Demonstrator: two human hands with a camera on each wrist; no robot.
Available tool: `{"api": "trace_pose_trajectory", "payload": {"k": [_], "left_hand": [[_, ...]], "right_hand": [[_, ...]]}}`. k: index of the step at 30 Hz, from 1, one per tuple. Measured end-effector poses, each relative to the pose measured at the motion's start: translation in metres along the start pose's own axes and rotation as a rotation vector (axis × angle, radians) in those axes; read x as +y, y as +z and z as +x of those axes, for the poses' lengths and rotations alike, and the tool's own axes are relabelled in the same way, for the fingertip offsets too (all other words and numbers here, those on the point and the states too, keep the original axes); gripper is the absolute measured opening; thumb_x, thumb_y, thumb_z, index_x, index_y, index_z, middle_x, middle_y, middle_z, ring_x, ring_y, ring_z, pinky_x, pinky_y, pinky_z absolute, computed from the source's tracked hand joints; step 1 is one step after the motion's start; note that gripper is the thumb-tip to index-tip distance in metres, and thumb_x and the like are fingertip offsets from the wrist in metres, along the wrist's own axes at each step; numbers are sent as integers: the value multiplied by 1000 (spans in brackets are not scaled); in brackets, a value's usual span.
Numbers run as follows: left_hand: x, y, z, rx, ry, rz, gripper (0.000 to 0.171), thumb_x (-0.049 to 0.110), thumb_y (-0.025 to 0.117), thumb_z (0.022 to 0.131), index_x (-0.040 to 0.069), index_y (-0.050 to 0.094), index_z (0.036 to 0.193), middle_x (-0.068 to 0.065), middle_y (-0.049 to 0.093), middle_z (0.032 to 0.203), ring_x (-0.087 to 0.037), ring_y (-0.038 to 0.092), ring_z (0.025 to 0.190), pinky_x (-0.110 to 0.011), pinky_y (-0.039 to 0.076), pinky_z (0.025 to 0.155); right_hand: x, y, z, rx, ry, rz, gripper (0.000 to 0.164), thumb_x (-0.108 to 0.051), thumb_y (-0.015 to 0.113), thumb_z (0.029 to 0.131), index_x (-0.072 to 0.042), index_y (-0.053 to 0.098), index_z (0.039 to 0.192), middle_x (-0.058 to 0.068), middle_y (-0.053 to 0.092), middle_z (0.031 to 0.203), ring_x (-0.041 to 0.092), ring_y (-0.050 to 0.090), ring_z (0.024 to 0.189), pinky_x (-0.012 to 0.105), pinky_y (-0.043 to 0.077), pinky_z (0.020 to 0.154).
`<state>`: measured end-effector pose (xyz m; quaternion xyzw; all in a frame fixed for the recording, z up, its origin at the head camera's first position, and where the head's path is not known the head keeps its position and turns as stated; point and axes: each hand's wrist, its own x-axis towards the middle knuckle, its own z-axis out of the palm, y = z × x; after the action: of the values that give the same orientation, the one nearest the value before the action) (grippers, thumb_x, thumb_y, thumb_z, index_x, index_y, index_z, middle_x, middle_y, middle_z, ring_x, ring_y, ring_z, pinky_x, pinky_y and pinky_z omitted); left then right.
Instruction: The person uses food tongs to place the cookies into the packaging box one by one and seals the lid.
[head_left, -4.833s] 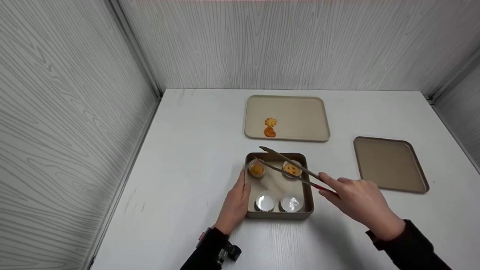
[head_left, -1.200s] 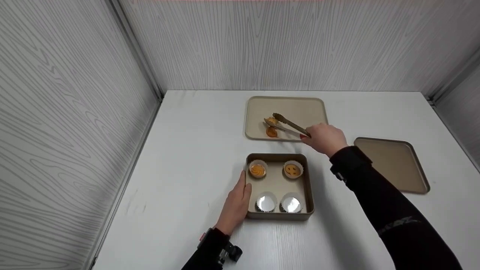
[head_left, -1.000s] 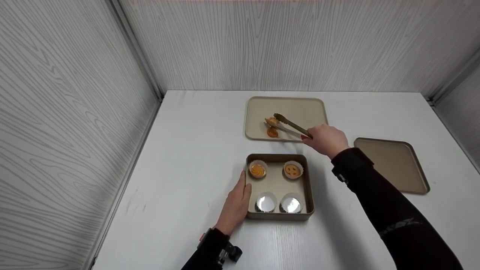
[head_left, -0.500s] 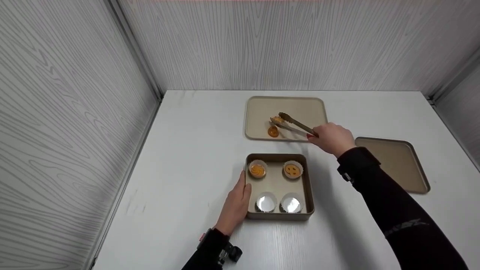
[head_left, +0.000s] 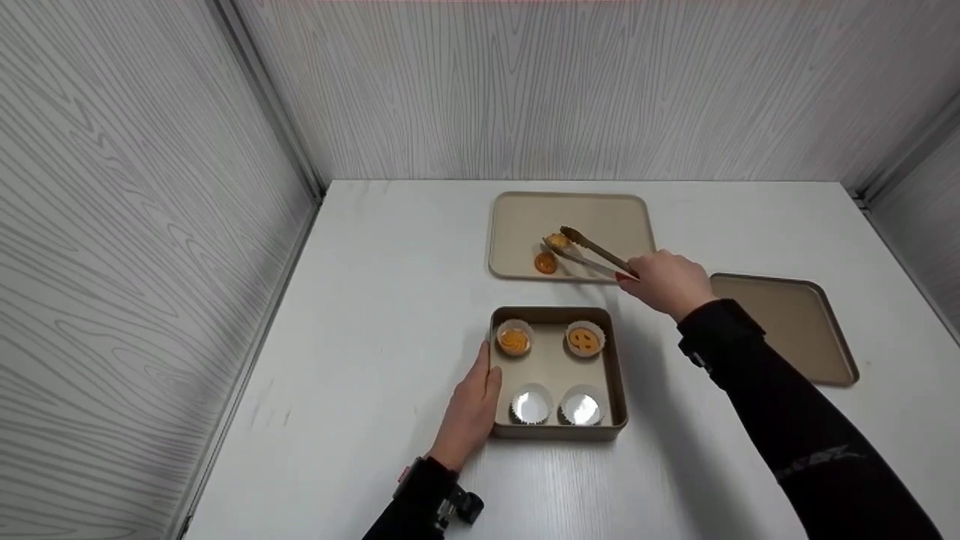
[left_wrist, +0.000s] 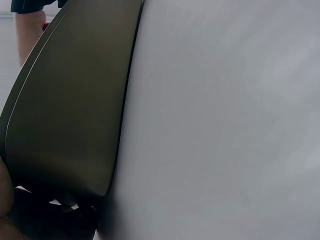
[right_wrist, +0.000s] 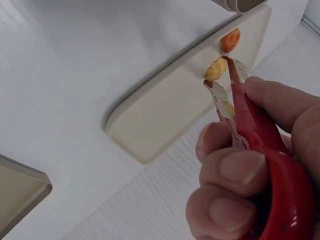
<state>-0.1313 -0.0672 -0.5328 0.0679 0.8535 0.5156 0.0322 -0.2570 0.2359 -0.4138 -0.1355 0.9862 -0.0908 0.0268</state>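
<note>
My right hand (head_left: 667, 283) grips red-handled tongs (right_wrist: 247, 117) over the beige tray (head_left: 611, 214). Between the tong tips is a pale golden flower-shaped cookie (right_wrist: 216, 69). Beside it on the tray lies an orange-brown cookie (head_left: 546, 262). My left hand (head_left: 469, 409) rests along the left wall of a deep square baking pan (head_left: 559, 433), its fingers mostly extended. Inside the pan, a swirl cookie (head_left: 514, 342) and a cookie with holes (head_left: 583, 341) sit in paper cups at the back. Two shiny cups, the left one (head_left: 531, 405) and the right one (head_left: 581, 406), stand at the front.
A darker shallow tray (head_left: 787, 330) lies on the white table (head_left: 360, 360) to the right, partly behind the right sleeve (head_left: 780, 405). Wood-grain panels (head_left: 480, 90) rise behind the table and along both sides.
The tongs have gone from above the pan to the beige tray and taken the flower-shaped cookie, which has shifted right from the orange-brown one. My left hand has stayed at the pan.
</note>
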Motion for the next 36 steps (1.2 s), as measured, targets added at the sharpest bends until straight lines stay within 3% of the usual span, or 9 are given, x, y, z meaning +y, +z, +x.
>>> {"api": "trace_pose_trajectory", "payload": {"k": [13,22,30,36], "left_hand": [[1,0,0,6,-7,0,57,24,35,112,-5,23,160,-21,31,163,-34,33,150,-47,28,123],[-2,0,0,0,23,-12,57,24,34,113,-6,21,160,-23,29,163,-34,32,150,-47,28,123],[-2,-1,0,8,11,2,57,22,36,112,-6,22,159,-24,31,162,-35,34,149,-48,29,123],[-1,-1,0,11,14,2,57,23,36,112,-6,23,160,-23,32,162,-35,34,149,-47,29,123]], "right_hand": [[8,8,-8,80,-48,0,22,-23,69,98,-7,64,84,12,64,74,33,61,66,47,46,54],[18,16,-22,140,-77,-2,22,-26,71,97,-10,63,83,11,63,70,38,63,64,51,45,49],[28,26,-37,210,-108,-8,27,-23,74,94,-12,55,78,6,55,61,33,56,55,43,36,44],[32,27,-49,228,-119,5,21,-22,75,93,-12,59,84,4,56,61,34,58,55,46,37,43]]}}
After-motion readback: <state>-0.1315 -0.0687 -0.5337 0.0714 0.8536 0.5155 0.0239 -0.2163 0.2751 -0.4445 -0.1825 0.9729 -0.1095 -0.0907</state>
